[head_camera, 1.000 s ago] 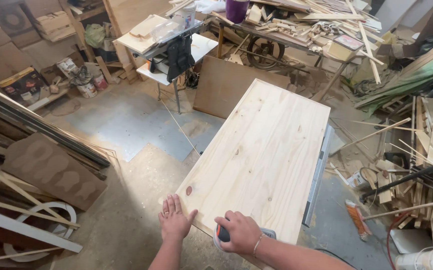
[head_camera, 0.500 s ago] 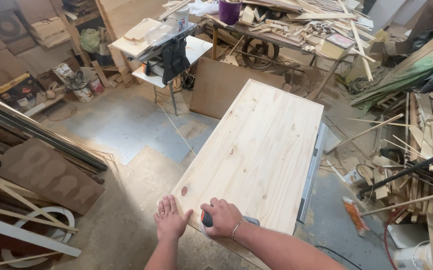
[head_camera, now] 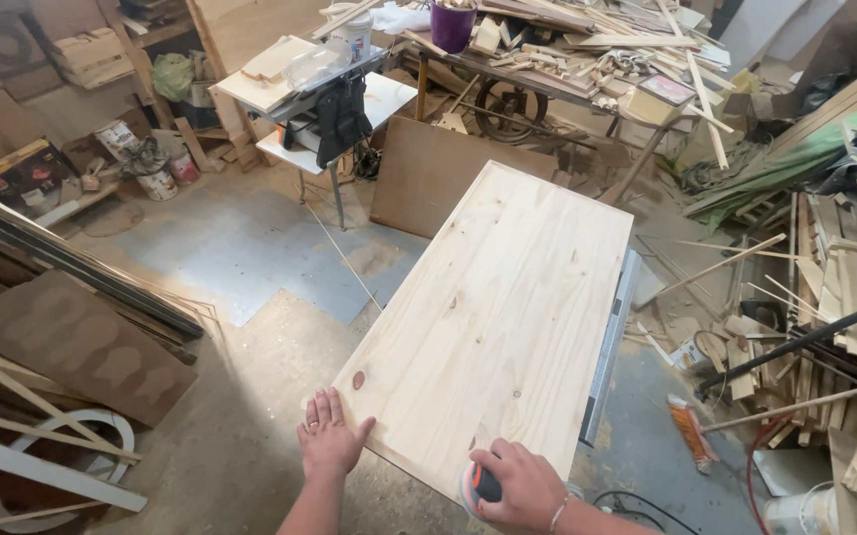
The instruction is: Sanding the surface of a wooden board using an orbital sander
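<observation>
The left hand (head_camera: 327, 443) lies flat, fingers spread and holding nothing, on the near left corner of the pale pine board (head_camera: 507, 307), thumb pointing along the near edge. Pressed down like that it likely steadies the board. Well to the right of those fingers, the right hand (head_camera: 522, 490) is curled closed over the top of a small sander (head_camera: 483, 487) with a black-and-orange body. The palm covers the sander from above and the fingers wrap its front, a grip that suits pushing it flat against the wood. The sander sits at the near edge of the board, partly past it; its pad is mostly hidden under the hand. A bracelet shows at the right wrist.

Beyond both sets of fingers the board stretches away, long and rectangular, bare, light, with a few knots, one just ahead of the left fingertips. Along its right side a grey metal rail (head_camera: 609, 349) shows under it, so the board seems to rest on a bench hidden beneath.

Left of the left hand the concrete floor (head_camera: 250, 258) is dusty, with dark cut-out panels and a white ring-shaped offcut leaning low at the far left. Right of the right hand lie a dark cable and heaps of wood scraps and strips. Far ahead stand a brown panel (head_camera: 443, 168) leaning upright, a small machine stand and a cluttered table (head_camera: 567, 59) piled with offcuts and a purple tub.
</observation>
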